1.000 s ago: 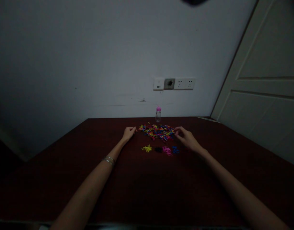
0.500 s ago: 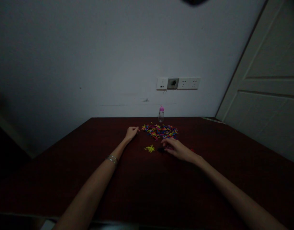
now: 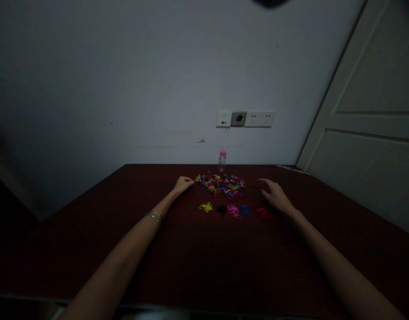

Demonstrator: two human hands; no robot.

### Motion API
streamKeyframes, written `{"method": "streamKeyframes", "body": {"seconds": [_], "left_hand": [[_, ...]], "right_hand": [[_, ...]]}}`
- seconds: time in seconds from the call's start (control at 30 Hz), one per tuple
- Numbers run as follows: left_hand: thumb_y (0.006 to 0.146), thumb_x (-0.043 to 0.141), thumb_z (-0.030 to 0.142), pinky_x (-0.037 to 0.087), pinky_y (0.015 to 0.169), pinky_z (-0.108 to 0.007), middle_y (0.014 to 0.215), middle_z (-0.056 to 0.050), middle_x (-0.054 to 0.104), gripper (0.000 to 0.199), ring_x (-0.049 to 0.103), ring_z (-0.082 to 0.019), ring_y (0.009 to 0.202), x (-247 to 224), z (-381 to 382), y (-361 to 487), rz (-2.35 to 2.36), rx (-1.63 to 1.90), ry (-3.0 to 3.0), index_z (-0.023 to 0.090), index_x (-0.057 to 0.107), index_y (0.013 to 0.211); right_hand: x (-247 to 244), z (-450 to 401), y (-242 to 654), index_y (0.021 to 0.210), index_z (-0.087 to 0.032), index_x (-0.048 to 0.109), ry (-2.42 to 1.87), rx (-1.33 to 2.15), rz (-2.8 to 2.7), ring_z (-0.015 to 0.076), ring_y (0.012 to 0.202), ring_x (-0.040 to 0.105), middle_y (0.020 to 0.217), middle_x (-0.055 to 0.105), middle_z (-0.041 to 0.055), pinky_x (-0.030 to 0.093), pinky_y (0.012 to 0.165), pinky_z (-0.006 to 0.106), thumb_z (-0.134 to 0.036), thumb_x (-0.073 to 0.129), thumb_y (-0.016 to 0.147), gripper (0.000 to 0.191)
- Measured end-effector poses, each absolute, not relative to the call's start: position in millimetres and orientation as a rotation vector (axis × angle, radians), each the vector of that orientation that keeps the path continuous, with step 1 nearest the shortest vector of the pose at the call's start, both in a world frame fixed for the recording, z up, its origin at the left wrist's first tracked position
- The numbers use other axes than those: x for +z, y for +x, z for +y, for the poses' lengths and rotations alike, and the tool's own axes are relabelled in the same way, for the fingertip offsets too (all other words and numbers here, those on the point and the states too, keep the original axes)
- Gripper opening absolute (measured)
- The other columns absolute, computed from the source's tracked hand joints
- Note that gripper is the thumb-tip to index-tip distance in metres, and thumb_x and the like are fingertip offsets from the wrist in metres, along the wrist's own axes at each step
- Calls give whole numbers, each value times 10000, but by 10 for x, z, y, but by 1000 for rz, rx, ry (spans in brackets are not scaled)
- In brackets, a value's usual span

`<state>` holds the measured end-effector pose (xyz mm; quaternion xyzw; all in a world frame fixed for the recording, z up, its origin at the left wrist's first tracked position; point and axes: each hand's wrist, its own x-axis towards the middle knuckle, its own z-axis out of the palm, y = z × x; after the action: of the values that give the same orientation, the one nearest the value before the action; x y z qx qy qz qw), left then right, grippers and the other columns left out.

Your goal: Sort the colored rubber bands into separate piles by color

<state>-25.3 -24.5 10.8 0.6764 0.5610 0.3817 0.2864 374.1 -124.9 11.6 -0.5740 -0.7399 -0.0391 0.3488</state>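
A heap of small multicoloured bands (image 3: pixel 226 184) lies on the dark red table (image 3: pixel 204 258). In front of it is a row of small piles: yellow (image 3: pixel 206 207), black (image 3: pixel 221 209), pink (image 3: pixel 234 210), blue (image 3: pixel 245 210) and red (image 3: pixel 264 213). My left hand (image 3: pixel 183 184) rests at the heap's left edge, fingers pressed together; whatever they pinch is too small to make out. To the right of the heap, my right hand (image 3: pixel 273 194) is above the red pile, its thumb and fingers apart with nothing visible between them.
A small clear bottle with a pink cap (image 3: pixel 222 160) stands behind the heap, near the wall. Sockets (image 3: pixel 246 119) are on the wall above. A white panelled door (image 3: pixel 367 120) is at the right.
My right hand has moved right, away from the black and pink piles, uncovering the pink and blue ones. My left hand has barely moved. The view has shifted slightly.
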Motion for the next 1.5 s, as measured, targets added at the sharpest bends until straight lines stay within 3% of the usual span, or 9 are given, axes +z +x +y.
{"method": "streamKeyframes", "body": {"seconds": [0.3, 0.57, 0.7, 0.97, 1.23, 1.5], "left_hand": [[572, 666, 255, 376, 577, -223, 602, 9, 593, 171, 505, -120, 585, 251, -264, 33, 1310, 610, 2231, 142, 697, 696], [637, 605, 161, 392, 609, -214, 644, -14, 612, 77, 537, -128, 629, 213, -272, 132, 1397, 636, 2295, 133, 668, 670], [654, 536, 115, 400, 633, -208, 657, -21, 621, 122, 547, -123, 637, 213, -285, 116, 1470, 595, 2311, 120, 658, 661], [642, 530, 155, 397, 615, -206, 646, -33, 623, 158, 539, -121, 626, 306, -278, 29, 1483, 671, 2285, 98, 674, 674], [643, 518, 178, 389, 580, -194, 627, -17, 619, 191, 526, -109, 605, 556, -507, 521, 1210, 689, 2340, 103, 685, 693], [639, 525, 122, 367, 548, -176, 645, -21, 625, 144, 523, -92, 578, 567, -1061, 1258, 768, 338, 2613, 111, 660, 689]], "right_hand": [[104, -1250, 3712, 1207, -176, 492, -1528, -137, -1995, 238, 1049, 504, 1130, 575, 101, 393, 928, 394, -97, 435, 721, 495], [91, -1254, 3728, 1212, -174, 504, -1573, -110, -2003, 245, 1042, 512, 1116, 579, 112, 408, 909, 400, -88, 432, 722, 503], [44, -1213, 3770, 1208, -180, 501, -1587, -116, -2006, 226, 1050, 513, 1124, 575, 99, 400, 925, 378, -67, 416, 728, 500], [1, -1152, 3837, 1190, -177, 522, -1593, -82, -1974, 234, 1045, 527, 1118, 586, 107, 405, 923, 381, -56, 426, 718, 496], [-69, -1119, 3900, 1172, -184, 527, -1591, -20, -1926, 222, 1030, 543, 1110, 594, 101, 413, 921, 387, -49, 437, 705, 494], [-58, -1135, 3896, 1166, -153, 536, -1599, -52, -1924, 237, 1020, 542, 1099, 595, 122, 420, 910, 398, -76, 445, 708, 473]]}}
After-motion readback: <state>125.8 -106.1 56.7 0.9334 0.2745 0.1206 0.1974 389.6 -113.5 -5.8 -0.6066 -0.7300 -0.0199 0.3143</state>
